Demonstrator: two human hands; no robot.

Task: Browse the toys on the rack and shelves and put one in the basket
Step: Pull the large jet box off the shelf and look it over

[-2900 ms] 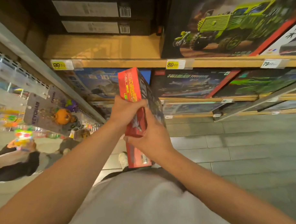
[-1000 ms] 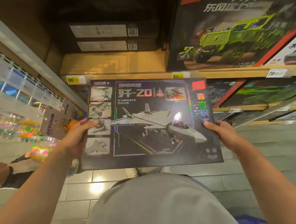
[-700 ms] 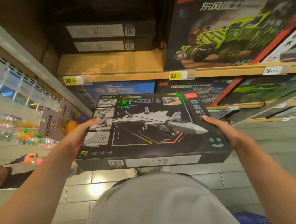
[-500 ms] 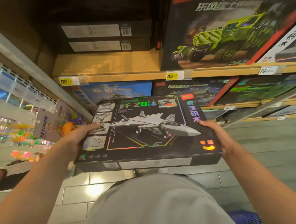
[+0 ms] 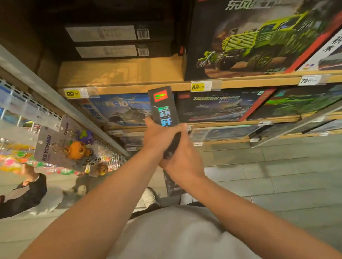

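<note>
I hold a black jet-fighter toy box (image 5: 163, 107) upright and edge-on in front of me, its narrow side with a red logo facing me. My left hand (image 5: 156, 136) grips it from the left and my right hand (image 5: 182, 160) grips it from the right, lower down. The box's lower end (image 5: 172, 185) shows below my hands. The basket is out of view.
Wooden shelves (image 5: 245, 81) ahead carry large boxed building sets, among them a green truck box (image 5: 256, 39) and a blue helicopter box (image 5: 124, 110). A keychain rack (image 5: 65, 145) hangs at the left. Another person's arm (image 5: 24, 192) reaches in at lower left. The floor is grey tile.
The box was flat with its jet picture facing me, one hand at each end. It has turned edge-on and upright, and both hands have come together around its middle.
</note>
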